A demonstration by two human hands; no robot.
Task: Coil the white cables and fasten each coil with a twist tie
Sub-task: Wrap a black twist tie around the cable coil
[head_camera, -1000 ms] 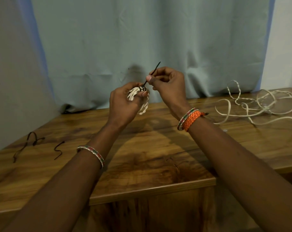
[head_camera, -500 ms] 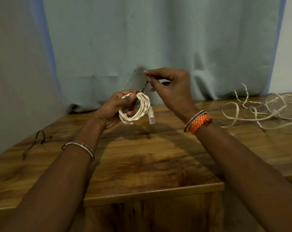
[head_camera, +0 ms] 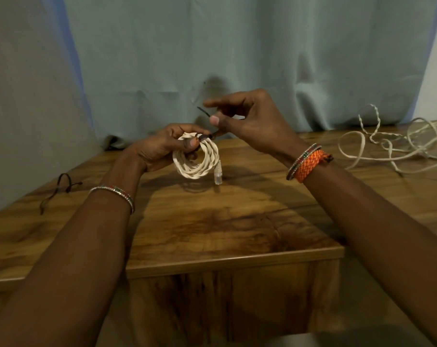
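My left hand grips a coiled white cable above the wooden table, thumb pressed on the top of the coil. A clear plug hangs from the coil's right side. A dark twist tie wraps the coil's top, and one end sticks up to the left of my right hand, which pinches the tie between thumb and fingers just above the coil. Loose, uncoiled white cable lies tangled at the table's far right.
Spare dark twist ties lie on the table at the far left. A pale curtain hangs right behind the table. The table's front edge steps back at both sides.
My left hand has turned so the coil now faces me, and has lowered toward the table. My right hand has worked the tie round at the coil's top, staying pinched on it.
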